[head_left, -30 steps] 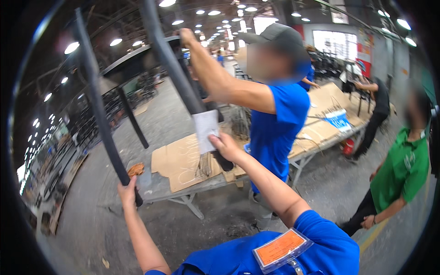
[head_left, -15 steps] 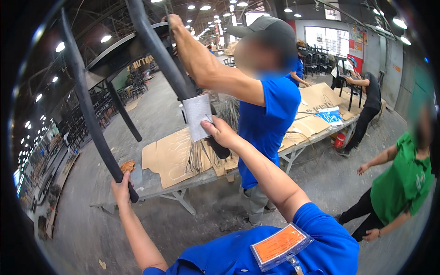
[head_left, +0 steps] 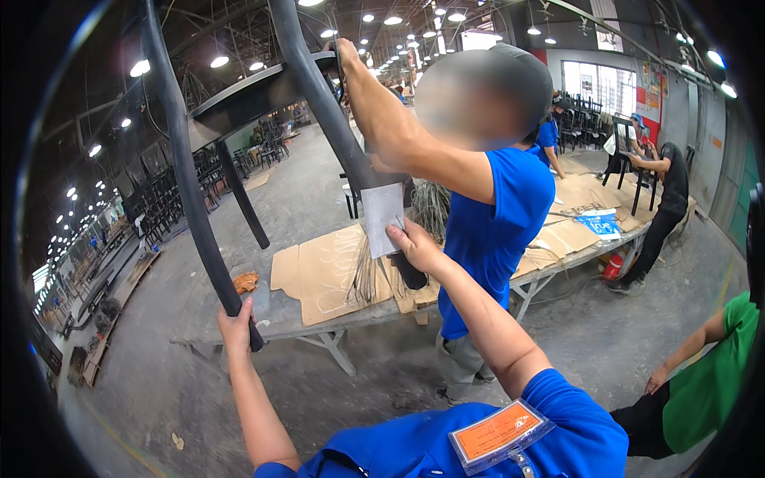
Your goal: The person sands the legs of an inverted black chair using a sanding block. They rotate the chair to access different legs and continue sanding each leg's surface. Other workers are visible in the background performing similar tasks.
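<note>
A black chair is held up in front of me, its legs slanting down over the table. My left hand is wrapped round the lower end of its left leg. A light grey sheet lies against the lower part of the right leg; whether it is abrasive paper or cloth I cannot tell. My right hand pinches the sheet's edge and presses it on the leg. Beside me a co-worker in a blue shirt grasps the chair higher up, near the seat.
Below the chair stands a work table with cardboard, a bundle of thin wires and a crumpled orange-brown piece. Another person handles a chair at the far right. A person in green is close on my right.
The view has swung a little, so most things sit further right. Both my hands keep their holds on the leg and the sheet. The person in green is lower and further towards the right edge.
</note>
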`<state>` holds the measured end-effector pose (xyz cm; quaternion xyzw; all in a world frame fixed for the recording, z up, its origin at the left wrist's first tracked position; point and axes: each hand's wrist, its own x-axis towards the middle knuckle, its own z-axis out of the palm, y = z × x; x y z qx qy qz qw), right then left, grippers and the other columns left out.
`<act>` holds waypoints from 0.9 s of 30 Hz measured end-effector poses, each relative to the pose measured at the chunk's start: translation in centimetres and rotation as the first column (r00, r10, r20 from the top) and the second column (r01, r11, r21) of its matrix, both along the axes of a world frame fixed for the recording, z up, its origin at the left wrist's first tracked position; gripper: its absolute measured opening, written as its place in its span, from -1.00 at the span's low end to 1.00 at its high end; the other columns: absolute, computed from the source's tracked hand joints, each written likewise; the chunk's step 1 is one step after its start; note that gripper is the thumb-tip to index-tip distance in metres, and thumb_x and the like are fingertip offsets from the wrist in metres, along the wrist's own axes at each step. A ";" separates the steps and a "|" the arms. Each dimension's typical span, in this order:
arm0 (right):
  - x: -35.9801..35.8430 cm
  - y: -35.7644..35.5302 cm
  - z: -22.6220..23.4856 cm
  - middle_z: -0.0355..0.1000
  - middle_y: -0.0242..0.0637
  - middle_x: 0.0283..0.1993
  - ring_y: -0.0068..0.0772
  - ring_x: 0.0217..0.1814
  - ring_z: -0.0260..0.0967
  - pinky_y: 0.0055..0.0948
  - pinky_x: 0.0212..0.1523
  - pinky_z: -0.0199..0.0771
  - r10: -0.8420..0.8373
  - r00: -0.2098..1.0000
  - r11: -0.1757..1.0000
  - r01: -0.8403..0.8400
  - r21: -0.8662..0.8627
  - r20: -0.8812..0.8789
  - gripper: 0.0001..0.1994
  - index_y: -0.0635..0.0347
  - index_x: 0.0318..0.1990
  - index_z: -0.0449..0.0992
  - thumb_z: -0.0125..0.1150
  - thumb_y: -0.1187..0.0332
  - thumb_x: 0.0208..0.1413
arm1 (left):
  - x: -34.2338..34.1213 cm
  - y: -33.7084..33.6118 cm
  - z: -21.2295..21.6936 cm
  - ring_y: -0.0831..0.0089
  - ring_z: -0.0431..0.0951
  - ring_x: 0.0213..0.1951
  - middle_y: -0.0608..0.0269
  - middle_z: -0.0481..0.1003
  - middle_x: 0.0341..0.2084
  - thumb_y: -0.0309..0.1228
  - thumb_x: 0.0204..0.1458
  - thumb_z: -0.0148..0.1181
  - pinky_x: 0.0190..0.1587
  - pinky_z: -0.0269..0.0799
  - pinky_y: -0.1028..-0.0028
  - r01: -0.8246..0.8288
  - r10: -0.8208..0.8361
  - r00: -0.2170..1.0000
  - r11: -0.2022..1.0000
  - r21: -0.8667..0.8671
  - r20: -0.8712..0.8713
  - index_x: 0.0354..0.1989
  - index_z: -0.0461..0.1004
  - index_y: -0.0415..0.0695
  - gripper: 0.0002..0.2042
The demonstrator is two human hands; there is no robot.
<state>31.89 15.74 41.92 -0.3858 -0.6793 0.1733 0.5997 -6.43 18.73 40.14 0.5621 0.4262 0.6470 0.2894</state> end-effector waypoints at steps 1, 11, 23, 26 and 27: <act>0.0 0.2 -0.2 0.44 -0.01 -0.22 -0.26 -0.17 0.35 -0.34 -0.08 0.31 -0.003 1.000 1.000 0.003 -0.002 0.009 -0.52 0.43 -0.10 0.34 -0.08 0.05 0.22 | -0.1 0.0 -0.2 0.57 0.35 -0.70 0.33 0.35 -0.69 -0.38 -0.08 0.29 -0.63 0.25 0.58 -0.003 0.003 1.000 1.000 0.007 0.002 -0.43 0.31 -0.17 -0.76; -1.8 0.4 -0.3 0.42 0.07 -0.15 -0.12 -0.06 0.37 -0.30 -0.01 0.29 0.106 0.994 0.990 -0.108 -0.088 -0.024 -0.50 0.45 -0.04 0.31 -0.06 0.05 0.20 | -2.6 0.0 -0.1 0.56 0.35 -0.70 0.33 0.35 -0.66 -0.41 -0.09 0.30 -0.64 0.26 0.57 -0.052 0.055 0.998 0.996 -0.073 0.041 -0.38 0.30 -0.19 -0.74; -5.0 0.0 0.5 0.38 0.20 -0.09 0.01 0.06 0.31 -0.28 0.10 0.19 0.079 0.997 0.997 -0.079 0.010 -0.021 -0.40 0.51 0.03 0.25 -0.11 -0.01 0.20 | -5.4 -2.0 2.5 0.56 0.34 -0.72 0.35 0.34 -0.69 -0.39 -0.09 0.30 -0.66 0.26 0.56 -0.126 0.125 0.992 0.988 -0.087 -0.016 -0.43 0.30 -0.16 -0.76; -4.7 0.6 0.2 0.12 0.20 0.18 -0.04 0.30 -0.01 -0.38 0.31 -0.15 -0.012 0.999 0.995 0.016 -0.094 0.038 -0.28 0.56 0.16 0.06 -0.13 -0.07 0.18 | -5.4 -3.0 2.9 0.59 0.33 -0.73 0.36 0.35 -0.70 -0.36 -0.12 0.33 -0.67 0.25 0.57 -0.195 0.192 0.980 0.977 -0.080 -0.051 -0.43 0.32 -0.17 -0.73; -4.8 0.9 0.0 0.24 0.18 0.07 -0.08 0.21 0.14 -0.36 0.25 -0.01 -0.206 0.976 0.978 0.207 0.002 0.076 -0.30 0.51 0.12 0.16 -0.12 -0.10 0.17 | -5.2 -3.3 3.0 0.60 0.33 -0.72 0.37 0.35 -0.69 -0.34 -0.13 0.34 -0.66 0.25 0.58 -0.185 0.181 0.982 0.980 -0.078 -0.053 -0.40 0.33 -0.19 -0.71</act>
